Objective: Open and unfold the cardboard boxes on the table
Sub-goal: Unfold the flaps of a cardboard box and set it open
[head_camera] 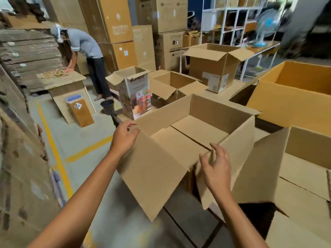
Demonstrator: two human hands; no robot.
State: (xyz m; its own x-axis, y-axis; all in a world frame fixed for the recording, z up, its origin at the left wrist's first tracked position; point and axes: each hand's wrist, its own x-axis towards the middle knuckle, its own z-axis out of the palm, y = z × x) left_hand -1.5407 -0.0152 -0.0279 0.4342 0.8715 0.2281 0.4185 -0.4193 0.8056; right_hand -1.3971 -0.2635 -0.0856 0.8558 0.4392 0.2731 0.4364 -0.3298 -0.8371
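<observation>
A large plain cardboard box [206,111] stands open-topped in front of me, its near flap [155,169] folded outward and down toward me. My left hand [124,136] hovers at the box's near left corner, fingers loosely curled, the thumb just touching the flap's edge. My right hand [215,168] is at the near right corner, fingers spread and relaxed, holding nothing. Behind it stand a tall printed box [136,93], a low open box [176,85] and a bigger open box [215,67].
A yellow-brown open box [290,101] sits at right, another plain box [293,169] near right. A person [84,54] bends over a cardboard stack at far left. A black bucket [107,106] stands on the floor. Tall cartons and white shelving [232,24] fill the background.
</observation>
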